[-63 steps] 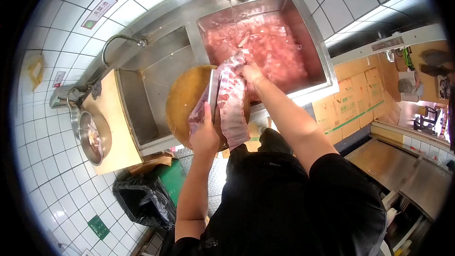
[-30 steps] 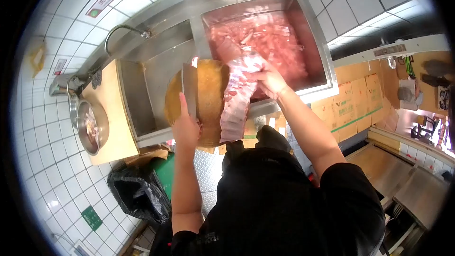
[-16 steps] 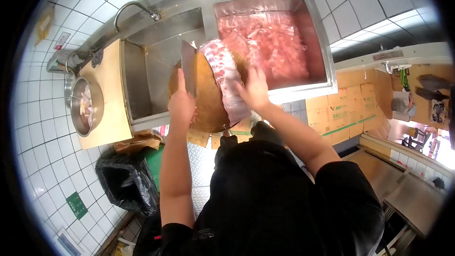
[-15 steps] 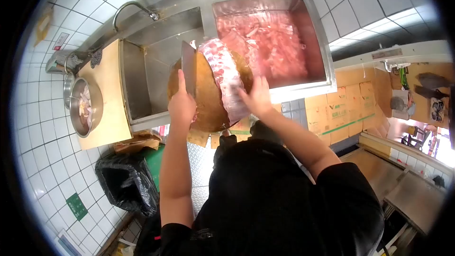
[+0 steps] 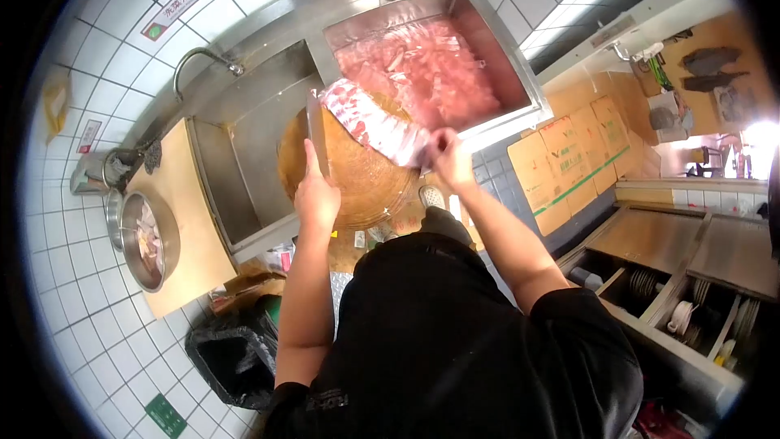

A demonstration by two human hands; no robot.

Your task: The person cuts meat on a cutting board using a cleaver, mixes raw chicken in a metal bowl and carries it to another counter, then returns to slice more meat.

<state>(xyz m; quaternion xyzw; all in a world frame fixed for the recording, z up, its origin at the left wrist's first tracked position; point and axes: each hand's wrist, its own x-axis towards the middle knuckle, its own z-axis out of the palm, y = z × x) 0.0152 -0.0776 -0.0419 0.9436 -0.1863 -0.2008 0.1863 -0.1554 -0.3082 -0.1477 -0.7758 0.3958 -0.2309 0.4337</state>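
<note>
A slab of raw ribs (image 5: 370, 126) lies slantwise across a round wooden chopping block (image 5: 345, 187). Its near right end is in my right hand (image 5: 449, 161), whose fingers are curled and slightly blurred. My left hand (image 5: 317, 197) is closed round the handle of a cleaver (image 5: 315, 126), its index finger stretched along the blade. The blade stands on edge at the block's left side, close to the slab's far end. Behind the block, a sink basin (image 5: 520, 85) holds many pieces of raw meat (image 5: 431, 69) in reddish water.
Left of the block is a second steel basin (image 5: 236, 171). A metal bowl (image 5: 130, 236) of meat pieces stands on a pale board (image 5: 187, 252). Below is a bin lined with black plastic (image 5: 236, 358). Flattened cartons (image 5: 569, 162) lean at the right, near a steel cabinet (image 5: 650, 236) holding plates.
The slab has swung from nearly upright to slanting down to the right. My right hand has closed on its near end. The cleaver stays at the left, and the view has shifted.
</note>
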